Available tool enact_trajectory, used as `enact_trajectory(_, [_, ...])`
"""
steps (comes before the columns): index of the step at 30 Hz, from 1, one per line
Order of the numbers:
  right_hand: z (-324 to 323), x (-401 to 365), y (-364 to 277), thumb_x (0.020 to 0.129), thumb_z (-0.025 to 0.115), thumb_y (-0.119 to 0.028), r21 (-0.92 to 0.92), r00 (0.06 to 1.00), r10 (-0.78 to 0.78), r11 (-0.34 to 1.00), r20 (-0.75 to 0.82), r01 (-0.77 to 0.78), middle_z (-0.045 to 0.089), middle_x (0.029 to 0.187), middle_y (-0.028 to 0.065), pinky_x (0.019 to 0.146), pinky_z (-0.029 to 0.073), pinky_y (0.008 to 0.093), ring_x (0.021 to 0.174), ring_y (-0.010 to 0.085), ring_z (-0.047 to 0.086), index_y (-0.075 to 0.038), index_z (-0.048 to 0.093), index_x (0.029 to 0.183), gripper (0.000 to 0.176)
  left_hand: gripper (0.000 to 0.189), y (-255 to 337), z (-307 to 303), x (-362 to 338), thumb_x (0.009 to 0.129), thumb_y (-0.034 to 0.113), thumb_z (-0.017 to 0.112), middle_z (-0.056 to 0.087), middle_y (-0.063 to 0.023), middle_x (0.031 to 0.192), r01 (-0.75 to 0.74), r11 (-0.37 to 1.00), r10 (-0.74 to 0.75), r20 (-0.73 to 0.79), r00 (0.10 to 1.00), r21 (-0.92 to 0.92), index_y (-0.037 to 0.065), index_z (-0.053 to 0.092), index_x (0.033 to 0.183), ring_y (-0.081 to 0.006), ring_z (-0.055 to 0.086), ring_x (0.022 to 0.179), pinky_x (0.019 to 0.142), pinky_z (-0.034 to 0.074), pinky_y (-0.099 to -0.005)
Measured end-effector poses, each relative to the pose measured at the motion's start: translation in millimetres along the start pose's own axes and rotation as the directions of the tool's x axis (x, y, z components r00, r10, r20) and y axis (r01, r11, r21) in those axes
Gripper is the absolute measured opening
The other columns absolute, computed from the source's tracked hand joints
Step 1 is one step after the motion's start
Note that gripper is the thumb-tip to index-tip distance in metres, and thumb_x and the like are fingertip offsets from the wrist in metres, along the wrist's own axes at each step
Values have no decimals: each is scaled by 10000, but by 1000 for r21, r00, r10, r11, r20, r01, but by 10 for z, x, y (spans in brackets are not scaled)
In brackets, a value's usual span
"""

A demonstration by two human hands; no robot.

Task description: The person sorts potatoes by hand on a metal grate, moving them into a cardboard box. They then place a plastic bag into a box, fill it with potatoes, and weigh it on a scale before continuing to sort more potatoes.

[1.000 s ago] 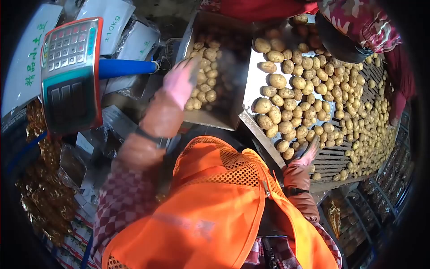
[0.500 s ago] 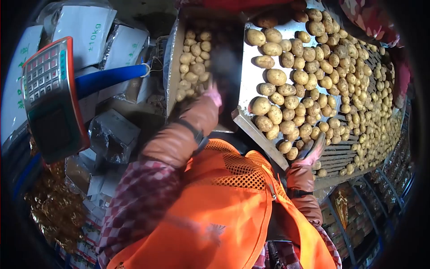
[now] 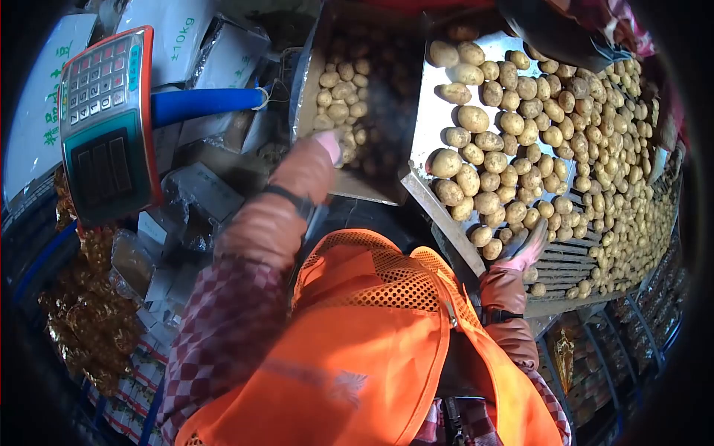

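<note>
My left hand, in a pink glove and blurred, is at the near left edge of a box of potatoes; its fingers are smeared and I cannot make out any grip. Small potatoes fill the sunlit part of that box, while its right part lies in shadow. My right hand, also gloved, has its fingers stretched out against potatoes near the front edge of the sorting table. Bare metal shows at the table's left side, and slats show lower right.
A scale display with keypad stands on the left on a blue post. White printed cartons lie behind it. Another person's patterned sleeve and a dark, pan-like object are at the top right.
My left hand has moved back toward me, to the box's near left edge. A dark object has come in over the potatoes at the top right. The view has shifted slightly.
</note>
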State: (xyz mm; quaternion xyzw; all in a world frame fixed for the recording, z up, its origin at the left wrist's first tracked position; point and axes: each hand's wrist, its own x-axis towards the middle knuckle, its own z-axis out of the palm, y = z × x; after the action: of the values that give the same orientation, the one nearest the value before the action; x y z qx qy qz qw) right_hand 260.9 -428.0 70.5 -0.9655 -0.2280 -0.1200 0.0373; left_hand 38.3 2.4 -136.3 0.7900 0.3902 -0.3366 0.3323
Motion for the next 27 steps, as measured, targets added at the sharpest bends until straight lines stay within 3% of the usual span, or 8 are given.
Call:
enact_trajectory(3, [-44, 27, -8, 882, 541, -137, -9, 1000, -16, 1000, -6, 15, 600, 1249, 257, 1018, 410, 510, 1125, 436, 552, 24, 554, 1306, 454, 404, 85, -361, -362, 963, 219, 579, 709, -121, 986, -62, 766, 56, -30, 998, -639, 156, 592, 1362, -214, 644, 840, 794, 523, -337])
enact_trajectory(5, [23, -12, 64, 859, 575, -112, -13, 992, -92, 996, -82, 92, 608, 1260, 242, 1039, 407, 498, 1139, 433, 560, 8, 562, 1313, 469, 394, 337, -458, -767, 965, 141, 582, 681, -137, 1153, -78, 821, 16, -113, 993, -566, 132, 597, 1358, -194, 637, 962, 881, 499, -291])
enact_trajectory(7, [66, -41, 110, 839, 600, -91, -9, 999, -15, 1000, -34, 15, 611, 1270, 239, 1061, 396, 501, 1148, 427, 569, 18, 559, 1315, 489, 414, 231, -81, -681, 949, 74, 602, 641, -150, 1278, -542, 632, 137, -609, 781, -554, 97, 588, 1362, -213, 627, 1068, 946, 479, -294])
enact_trajectory(11, [9, 3, 83, 859, 592, -119, -2, 999, -41, 999, -8, 41, 601, 1265, 265, 1040, 403, 527, 1145, 432, 564, 17, 554, 1324, 486, 299, 355, -20, -505, 951, 98, 552, 622, -198, 1289, -398, 905, 315, -394, 863, -149, 129, 679, 1220, -337, 578, 1233, 1047, 453, -388])
enact_trajectory(15, [-109, 1, 152, 899, 587, -176, 127, 997, -58, 991, 60, 50, 559, 1319, 284, 1062, 383, 531, 1215, 453, 525, 15, 533, 1356, 498, 311, 774, -138, -109, 981, 214, 532, 634, -162, 1295, 84, 985, -94, 61, 994, 151, 103, 670, 1237, -285, 595, 1230, 966, 522, -405])
enact_trajectory(20, [-554, 15, -125, 961, 604, -142, 422, 976, 170, 881, 135, -212, 455, 1454, 235, 1099, 406, 427, 1334, 345, 468, 21, 480, 1422, 504, 326, 439, 115, 331, 922, 242, 629, 692, -164, 1166, -260, 876, 229, 123, 966, 406, 108, 675, 1215, -330, 657, 1109, 938, 528, -421])
enact_trajectory(24, [-780, -108, -411, 994, 559, -104, 679, 861, 100, 573, 498, -459, 657, 1192, 159, 965, 485, 352, 1081, 250, 630, 48, 507, 1389, 427, 281, 411, 51, 347, 936, 276, 628, 722, -142, 1104, -489, 648, 406, 279, 870, 583, 116, 715, 1151, -311, 683, 1073, 901, 553, -393])
enact_trajectory(27, [-1048, 115, -981, 1002, 543, -118, 618, 601, -165, 331, 782, -713, 669, 1161, 150, 906, 505, 321, 1038, 188, 641, 55, 520, 1369, 407, 270, 529, -287, -275, 931, 283, 631, 725, -158, 1069, 200, 929, -209, 5, 978, -311, 93, 736, 1091, -289, 694, 1047, 873, 546, -392])
